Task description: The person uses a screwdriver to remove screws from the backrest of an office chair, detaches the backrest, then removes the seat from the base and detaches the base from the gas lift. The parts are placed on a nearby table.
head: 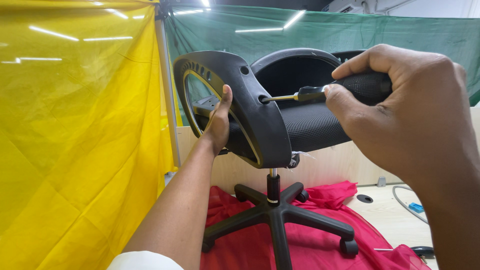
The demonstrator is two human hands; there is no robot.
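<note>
Biggest thing in shot is the yellow sheet [75, 135] hanging to the left of the office chair [300, 125], with a green sheet [350, 40] strung up behind the chair and a metal pole [167, 100] where the 2 sheets meet. The chair itself sits dead centre on a wooden surface [385, 215], black mesh seat, with a red cloth [250, 245] bunched under its 5-legged base [275, 215].

On the near side of the chair is the black plastic armrest [245, 105], a big loop standing up against the seat edge. The left hand [220, 122] is wrapped around the armrest's inner edge, fingers closed on it, thumb lying up along the plastic.

The right hand [410, 105] is just right of the chair, fist clamped tight around the black textured handle of a screwdriver [320, 92]. Its shaft runs level and the tip sits in a hole in the armrest's side.

Right of the chair base, a grey cable [407, 202] with a small blue plug lies on the wood.
</note>
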